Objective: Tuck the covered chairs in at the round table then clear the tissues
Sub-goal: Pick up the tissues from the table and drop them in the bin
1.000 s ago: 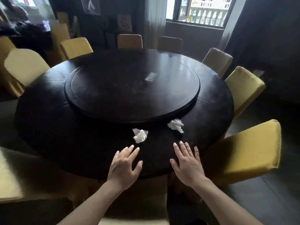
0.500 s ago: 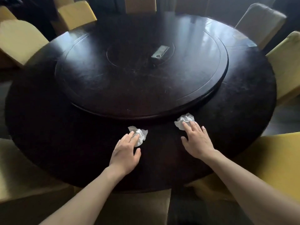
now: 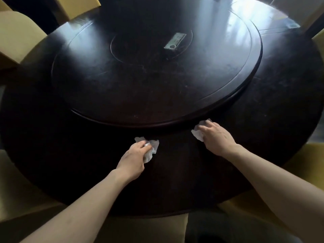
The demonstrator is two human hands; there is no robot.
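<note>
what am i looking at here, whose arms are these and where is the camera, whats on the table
There is no machine here: a person wears a camera on the head, looking down at their own bare arms. The large dark round wooden table has a raised turning disc in its middle, with a small flat silvery card on it. The left hand grips one crumpled white tissue; the right hand grips another crumpled white tissue. Yellow covered chairs ring the table.

my left hand (image 3: 135, 155) is covering most of the left tissue (image 3: 152, 151) | my right hand (image 3: 216, 135) is hiding the right tissue's (image 3: 197, 134) far part | table (image 3: 43, 137) is running off left and right | small flat item (image 3: 175, 40) at turntable centre is staying too blurred to identify
</note>
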